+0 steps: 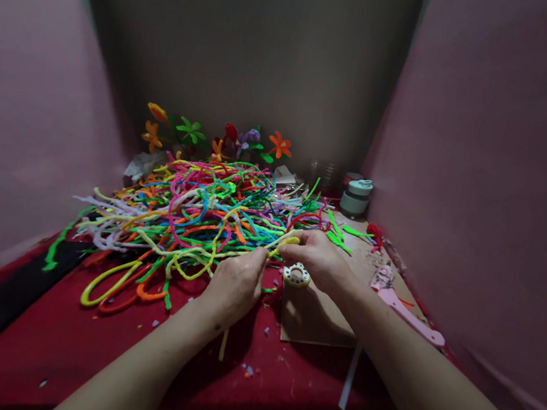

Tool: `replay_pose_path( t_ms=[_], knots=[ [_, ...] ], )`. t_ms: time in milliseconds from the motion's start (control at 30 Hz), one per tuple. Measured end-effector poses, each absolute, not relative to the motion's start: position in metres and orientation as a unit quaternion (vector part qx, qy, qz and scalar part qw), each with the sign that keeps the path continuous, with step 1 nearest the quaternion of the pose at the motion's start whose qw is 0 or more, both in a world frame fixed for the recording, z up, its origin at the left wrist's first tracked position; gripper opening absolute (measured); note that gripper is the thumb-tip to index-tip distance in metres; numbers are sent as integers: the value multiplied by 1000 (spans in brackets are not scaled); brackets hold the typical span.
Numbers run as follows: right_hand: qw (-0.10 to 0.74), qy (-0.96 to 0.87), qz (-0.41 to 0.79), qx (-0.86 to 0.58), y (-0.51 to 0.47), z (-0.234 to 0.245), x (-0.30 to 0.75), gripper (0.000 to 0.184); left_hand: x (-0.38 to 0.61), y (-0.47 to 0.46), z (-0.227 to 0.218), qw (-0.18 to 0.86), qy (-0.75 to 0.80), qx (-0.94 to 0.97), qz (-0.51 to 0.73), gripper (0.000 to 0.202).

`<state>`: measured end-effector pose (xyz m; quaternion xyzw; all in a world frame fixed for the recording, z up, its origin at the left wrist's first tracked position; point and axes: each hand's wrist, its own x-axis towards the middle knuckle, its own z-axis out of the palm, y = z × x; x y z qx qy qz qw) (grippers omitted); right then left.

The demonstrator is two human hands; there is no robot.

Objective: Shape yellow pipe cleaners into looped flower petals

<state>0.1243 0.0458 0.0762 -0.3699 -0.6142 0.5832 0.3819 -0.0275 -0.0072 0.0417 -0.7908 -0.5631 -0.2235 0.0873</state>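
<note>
A yellow pipe cleaner [289, 241] runs between my two hands, bent over at its far end. My left hand [238, 281] is closed round its lower part, and a straight yellow end pokes out beneath that hand. With thumb and fingers pinched, my right hand [317, 258] grips the bent yellow part. Just under the right hand, a pale ring with dark dots [296, 283] sits on a brown board [319, 318]. Right behind both hands spreads a tangled heap of coloured pipe cleaners [200, 222].
Fuzzy flowers [280, 145] stand along the back. A lidded cup [355, 199] is at back right. Green leaf-shaped pieces [339, 242] and a pink-handled tool [412, 319] lie to the right. A black strip [15, 292] crosses the red cloth [57, 351]. Pink walls flank both sides.
</note>
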Motion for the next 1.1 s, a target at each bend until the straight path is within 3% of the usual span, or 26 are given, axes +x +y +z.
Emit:
replay_pose_path(
  t_ms=[133,433,667,933,1100],
  knots=[
    [409,-581,613,-346,49,74,125,16,-29,-4,48,-53,-577,-765,-280,22],
    [416,-566,642,-307,42,71,118,22,-25,-8,56,-228,-561,-711,-357,25],
    [327,-640,615,-325,35,72,116,20,-32,0,62,-334,-508,-619,-498,27],
    [295,-655,621,-314,32,69,116,12,-22,-5,61,-204,-495,-634,-558,11],
    [323,-641,617,-322,33,61,111,17,-20,-7,57,-44,-466,-694,-547,10]
  ],
)
